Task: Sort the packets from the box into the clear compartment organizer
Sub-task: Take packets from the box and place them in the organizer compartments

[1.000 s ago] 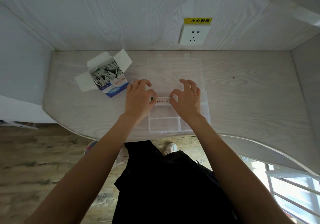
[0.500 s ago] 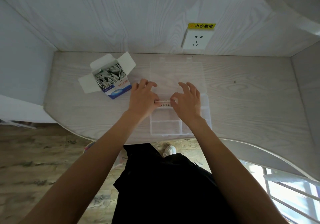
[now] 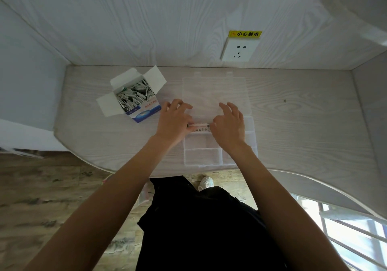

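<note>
A clear compartment organizer [image 3: 202, 156] lies open on the desk in front of me, its lid [image 3: 215, 95] folded flat toward the wall. My left hand [image 3: 173, 123] and my right hand [image 3: 229, 127] pinch the two ends of a small stack of white packets [image 3: 200, 127] with printed text, held low over the organizer's upper row. To the left stands an open white and blue box [image 3: 144, 109], flaps spread, filled with several more packets [image 3: 134, 95].
The pale wood desk [image 3: 303, 124] has a curved front edge and walls at the back and both sides. A wall socket [image 3: 238, 50] with a yellow warning label sits above the desk. Floor and a white shoe show below.
Both hands have stayed on the packets over the organizer, shifting only slightly; the fingers of both hands have lifted and spread a little. The camera tilted slightly.
</note>
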The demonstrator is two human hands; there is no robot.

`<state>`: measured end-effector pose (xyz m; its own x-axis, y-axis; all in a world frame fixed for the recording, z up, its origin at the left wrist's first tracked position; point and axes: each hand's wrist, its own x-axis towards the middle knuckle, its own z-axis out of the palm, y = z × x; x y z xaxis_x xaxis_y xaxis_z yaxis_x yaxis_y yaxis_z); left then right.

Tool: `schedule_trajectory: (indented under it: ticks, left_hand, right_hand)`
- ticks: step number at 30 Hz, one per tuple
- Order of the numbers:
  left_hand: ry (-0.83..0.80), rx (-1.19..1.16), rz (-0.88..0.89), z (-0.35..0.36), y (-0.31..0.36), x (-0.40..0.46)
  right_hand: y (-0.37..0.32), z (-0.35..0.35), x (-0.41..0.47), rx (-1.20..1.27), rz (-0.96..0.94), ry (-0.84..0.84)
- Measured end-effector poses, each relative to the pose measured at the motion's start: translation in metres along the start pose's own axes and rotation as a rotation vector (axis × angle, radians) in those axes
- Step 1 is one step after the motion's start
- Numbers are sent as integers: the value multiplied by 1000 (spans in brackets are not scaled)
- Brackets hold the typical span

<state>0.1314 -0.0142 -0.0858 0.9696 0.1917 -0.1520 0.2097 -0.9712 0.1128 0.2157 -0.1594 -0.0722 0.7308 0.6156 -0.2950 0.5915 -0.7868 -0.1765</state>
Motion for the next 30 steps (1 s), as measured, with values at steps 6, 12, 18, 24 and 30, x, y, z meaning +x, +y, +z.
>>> schedule_trajectory:
  ticks: [6,12,18,24,30]
  left_hand:
    - [73,-29,0,2,4,-6]
    - [272,-245,-25,-30,9,-40]
    - [676,-177,-257,-60,-46,-81]
    - [315,-311,-618,-44,-101,-78]
    - [297,-253,-656,-35,-101,-72]
  right_hand:
    - [8,-1,-8,314,-74,229]
    - [6,-37,-13,606,-229,63]
    - [-60,-73,16,674,-484,128]
    - [-138,-54,65,300,-625,142]
    - [-163,-46,78,-179,-538,144]
